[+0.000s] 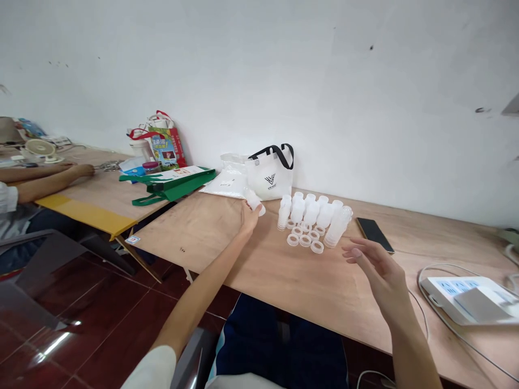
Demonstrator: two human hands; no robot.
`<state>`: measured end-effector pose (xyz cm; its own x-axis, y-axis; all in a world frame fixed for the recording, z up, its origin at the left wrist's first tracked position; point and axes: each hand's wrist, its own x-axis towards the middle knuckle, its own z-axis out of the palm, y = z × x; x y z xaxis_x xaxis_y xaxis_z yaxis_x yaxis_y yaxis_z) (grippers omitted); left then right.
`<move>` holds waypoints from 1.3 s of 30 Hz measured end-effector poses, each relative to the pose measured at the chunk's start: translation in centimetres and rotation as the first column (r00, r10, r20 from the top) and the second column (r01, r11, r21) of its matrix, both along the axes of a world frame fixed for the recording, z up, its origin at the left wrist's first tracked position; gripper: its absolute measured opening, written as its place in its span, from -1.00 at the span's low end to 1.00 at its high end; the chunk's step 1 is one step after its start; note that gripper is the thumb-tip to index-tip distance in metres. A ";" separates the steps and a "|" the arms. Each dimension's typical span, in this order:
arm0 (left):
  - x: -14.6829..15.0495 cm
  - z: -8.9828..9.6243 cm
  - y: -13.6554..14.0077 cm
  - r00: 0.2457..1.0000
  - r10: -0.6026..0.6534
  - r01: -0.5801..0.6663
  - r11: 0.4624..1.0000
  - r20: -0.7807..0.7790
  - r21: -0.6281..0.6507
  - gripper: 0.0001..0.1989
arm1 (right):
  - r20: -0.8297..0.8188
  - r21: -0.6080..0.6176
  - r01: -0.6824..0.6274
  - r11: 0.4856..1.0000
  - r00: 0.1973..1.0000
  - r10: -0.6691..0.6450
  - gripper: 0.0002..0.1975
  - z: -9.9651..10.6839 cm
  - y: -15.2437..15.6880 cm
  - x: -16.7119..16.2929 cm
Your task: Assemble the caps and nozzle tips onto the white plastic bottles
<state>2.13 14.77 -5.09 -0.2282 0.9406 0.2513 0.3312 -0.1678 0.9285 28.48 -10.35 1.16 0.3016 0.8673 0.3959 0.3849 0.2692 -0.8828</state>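
Observation:
My left hand is closed around a small translucent white plastic bottle, held tilted over the table in front of the bags. Part of the bottle is hidden by my fingers. To its right stand rows of similar translucent bottles, close together. Several loose plastic rings lie flat in front of them. My right hand hovers over the table, right of the rings and near the phone. Its fingers are loosely bent and apart, with nothing in them.
Behind my left hand lie a clear bag of white material and a white tote bag. A phone and a white device with cables are on the right. Leftward are a green bag and another person's arms.

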 end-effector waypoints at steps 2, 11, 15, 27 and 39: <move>0.3 1.0 -3.7 0.985 -0.067 0.057 0.996 0.156 0.069 -0.47 | 0.019 -0.023 -0.047 0.999 0.999 0.047 -0.67 -0.1 -0.1 -0.7; 3.3 5.9 -19.9 0.642 -0.765 0.766 0.643 0.058 0.014 -0.47 | 0.117 -0.110 -0.293 0.950 0.945 0.305 -0.46 -1.5 0.1 -5.3; 3.3 6.0 -21.6 0.597 -0.802 0.801 0.598 -0.024 -0.027 -0.47 | 0.112 -0.182 -0.236 0.954 0.959 0.259 -0.48 -2.2 0.7 -5.3; 0.4 8.0 -20.6 0.514 -0.837 0.854 0.519 0.188 -0.023 -0.53 | -0.185 -0.351 -0.575 0.739 0.816 0.548 -0.45 -2.5 0.1 -6.3; 2.3 6.1 -20.7 0.844 -0.536 0.537 0.842 0.034 -0.045 -0.65 | 0.324 -0.371 -0.180 0.911 0.894 0.309 -0.61 -2.7 0.0 -7.8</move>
<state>4.44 -5.94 0.97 0.3114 0.9289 0.2005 0.1855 -0.2663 0.9459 20.66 -10.30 -1.58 -0.0490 0.9915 0.1201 0.6574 0.1226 -0.7435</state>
